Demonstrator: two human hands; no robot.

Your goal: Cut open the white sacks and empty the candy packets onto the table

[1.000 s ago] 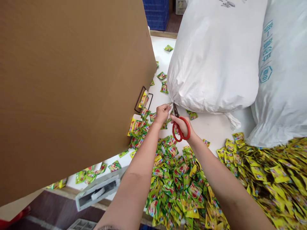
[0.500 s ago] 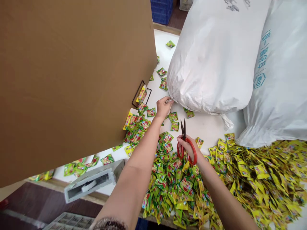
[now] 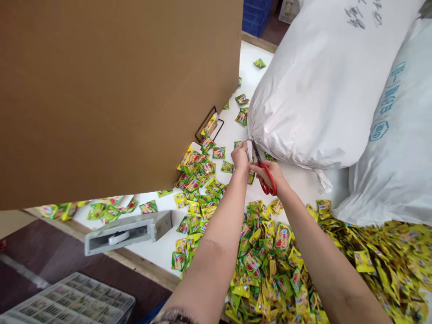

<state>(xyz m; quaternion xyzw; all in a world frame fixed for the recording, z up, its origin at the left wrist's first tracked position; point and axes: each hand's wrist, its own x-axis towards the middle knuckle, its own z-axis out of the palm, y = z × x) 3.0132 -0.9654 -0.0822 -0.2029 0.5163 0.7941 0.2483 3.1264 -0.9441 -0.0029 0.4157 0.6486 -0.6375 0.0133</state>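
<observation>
A large, full white sack (image 3: 317, 90) lies on the table with handwriting on its upper side. My left hand (image 3: 240, 156) is closed around its gathered corner at the lower left. My right hand (image 3: 275, 173) grips red-handled scissors (image 3: 268, 180), whose dark blades reach up to the sack right beside my left hand. Whether the blades are cutting the corner I cannot tell. Beneath my forearms spreads a heap of small green and yellow candy packets (image 3: 266, 265).
A big brown cardboard box (image 3: 118, 99) stands on the left. Another white sack (image 3: 394, 126) with blue print lies right, beside a yellow packet pile (image 3: 381, 261). A grey tape-dispenser-like box (image 3: 128, 234) sits near the table edge. A plastic crate (image 3: 81, 301) is below.
My right hand has brought the scissors up and forward to the sack corner beside my left hand. The left hand keeps its hold. The view has shifted, moving the scene rightward.
</observation>
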